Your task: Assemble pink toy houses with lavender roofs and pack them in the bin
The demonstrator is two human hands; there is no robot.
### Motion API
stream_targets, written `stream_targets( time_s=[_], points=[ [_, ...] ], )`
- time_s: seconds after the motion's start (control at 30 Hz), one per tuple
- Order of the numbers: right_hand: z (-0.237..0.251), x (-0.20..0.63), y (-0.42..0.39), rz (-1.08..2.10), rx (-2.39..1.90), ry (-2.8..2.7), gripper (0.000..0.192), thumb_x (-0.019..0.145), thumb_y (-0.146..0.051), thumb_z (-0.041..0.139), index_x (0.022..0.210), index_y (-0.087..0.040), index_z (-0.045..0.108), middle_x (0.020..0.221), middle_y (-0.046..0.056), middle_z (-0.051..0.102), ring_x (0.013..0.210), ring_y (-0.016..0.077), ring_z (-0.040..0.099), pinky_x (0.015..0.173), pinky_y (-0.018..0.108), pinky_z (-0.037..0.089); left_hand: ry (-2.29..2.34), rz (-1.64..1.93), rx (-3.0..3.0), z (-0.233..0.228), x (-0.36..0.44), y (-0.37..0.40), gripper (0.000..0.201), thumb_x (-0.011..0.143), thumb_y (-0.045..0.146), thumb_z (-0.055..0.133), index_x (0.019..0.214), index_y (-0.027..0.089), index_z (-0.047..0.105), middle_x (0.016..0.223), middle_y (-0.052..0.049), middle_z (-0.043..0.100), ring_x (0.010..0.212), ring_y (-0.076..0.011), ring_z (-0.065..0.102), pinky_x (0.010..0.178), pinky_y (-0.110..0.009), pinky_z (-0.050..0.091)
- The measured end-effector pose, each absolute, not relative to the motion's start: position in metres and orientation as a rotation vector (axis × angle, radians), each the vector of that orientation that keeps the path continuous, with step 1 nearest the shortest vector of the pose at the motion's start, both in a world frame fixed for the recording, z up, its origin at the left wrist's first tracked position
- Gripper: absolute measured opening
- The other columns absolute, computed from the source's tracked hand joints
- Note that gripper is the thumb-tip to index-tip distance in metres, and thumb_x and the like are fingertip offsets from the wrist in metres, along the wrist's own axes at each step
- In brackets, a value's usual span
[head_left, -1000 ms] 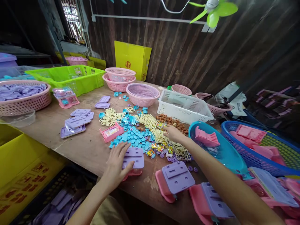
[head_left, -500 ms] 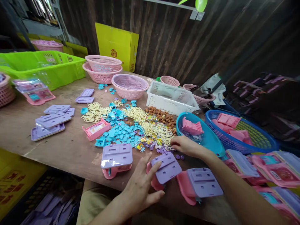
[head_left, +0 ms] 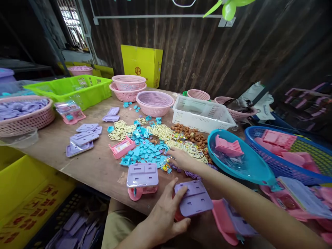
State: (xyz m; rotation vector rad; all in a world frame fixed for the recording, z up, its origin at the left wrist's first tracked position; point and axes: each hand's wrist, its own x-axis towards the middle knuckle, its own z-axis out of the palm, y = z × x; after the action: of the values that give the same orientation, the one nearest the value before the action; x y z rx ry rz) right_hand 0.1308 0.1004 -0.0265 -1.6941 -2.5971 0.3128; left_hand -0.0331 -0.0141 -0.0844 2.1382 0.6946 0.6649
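My left hand (head_left: 167, 212) rests with spread fingers at the left side of a pink toy with a purple plate on top (head_left: 194, 197); the index finger lies on the plate's edge. My right hand (head_left: 180, 158) reaches into the pile, fingers bent together at small colourful pieces (head_left: 166, 166); whatever is between the fingertips is hidden. Around it lie turquoise parts (head_left: 149, 152), cream frames (head_left: 185, 147), brown pieces (head_left: 192, 133) and purple round pieces (head_left: 192, 175). Similar purple-topped toys stand to the left (head_left: 142, 176) and, partly behind my right forearm, to the right (head_left: 225, 221).
Purple plates (head_left: 85, 136) and a pink tray (head_left: 121, 148) lie left of the pile. Behind stand pink baskets (head_left: 127, 95), a white basket (head_left: 203, 124) and a green crate (head_left: 98, 91). A turquoise basin (head_left: 255, 169) and blue basket (head_left: 249, 133) are at the right.
My right hand has moved left across the pile, from the purple round pieces to the colourful ones. My left hand stays at the same toy. The camera view has shifted.
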Motion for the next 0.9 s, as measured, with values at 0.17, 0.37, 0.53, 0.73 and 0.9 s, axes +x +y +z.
stream_targets(
  time_s=[0.17, 0.37, 0.53, 0.73, 0.9],
  points=[
    [-0.036, 0.065, 0.142, 0.219, -1.315, -2.802, 0.052, 0.081, -0.007, 0.053, 0.128, -0.029, 0.046, 0.135, 0.007, 0.04, 0.107, 0.0185, 0.053, 0.078, 0.025, 0.044, 0.717, 0.68, 2.205, -0.097, -0.031, -0.017, 0.089, 0.071, 0.034, 0.068, 0.143, 0.025, 0.016, 0.149, -0.019, 0.009, 0.137, -0.0383, 0.016, 0.105, -0.056, 0.029],
    [-0.043, 0.022, 0.168, 0.084, -1.147, -2.919, 0.024, 0.084, -0.005, 0.048, 0.098, -0.018, 0.063, 0.11, 0.008, 0.058, 0.09, 0.0158, 0.059, 0.072, 0.025, 0.046, 0.691, 0.8, 2.096, -0.109, -0.028, -0.018, 0.083, 0.077, 0.043, 0.06, 0.144, 0.02, 0.017, 0.149, -0.02, 0.013, 0.137, -0.0383, 0.014, 0.106, -0.055, 0.027],
    [-0.014, 0.053, 0.152, -0.09, -1.253, -2.777, 0.026, 0.085, -0.004, 0.046, 0.098, -0.017, 0.064, 0.093, 0.007, 0.059, 0.084, 0.0157, 0.058, 0.071, 0.024, 0.047, 0.801, 1.212, 1.513, -0.101, -0.034, -0.013, 0.058, 0.085, 0.046, 0.049, 0.133, 0.019, 0.032, 0.119, -0.015, 0.054, 0.11, -0.0273, 0.054, 0.093, -0.043, 0.044],
    [0.016, 0.109, 0.034, -0.128, -1.024, -2.397, 0.031, 0.091, -0.014, 0.038, 0.11, -0.021, 0.061, 0.077, 0.003, 0.052, 0.067, 0.0121, 0.055, 0.06, 0.021, 0.047, 0.5, 0.906, 0.515, -0.045, -0.035, -0.003, 0.05, 0.08, 0.062, 0.049, 0.095, 0.015, 0.051, 0.057, 0.003, 0.053, 0.034, -0.0048, 0.039, 0.03, -0.014, 0.026],
    [0.017, 0.113, -0.055, 0.043, -1.204, -2.28, 0.047, 0.089, -0.01, 0.033, 0.134, -0.019, 0.042, 0.105, 0.01, 0.059, 0.094, 0.0158, 0.06, 0.077, 0.024, 0.053, 0.477, 0.787, 0.668, -0.035, -0.031, -0.014, 0.044, 0.07, 0.054, 0.068, 0.079, 0.016, 0.047, 0.049, 0.008, 0.046, 0.031, -0.0002, 0.03, 0.029, -0.01, 0.019]
  ],
)
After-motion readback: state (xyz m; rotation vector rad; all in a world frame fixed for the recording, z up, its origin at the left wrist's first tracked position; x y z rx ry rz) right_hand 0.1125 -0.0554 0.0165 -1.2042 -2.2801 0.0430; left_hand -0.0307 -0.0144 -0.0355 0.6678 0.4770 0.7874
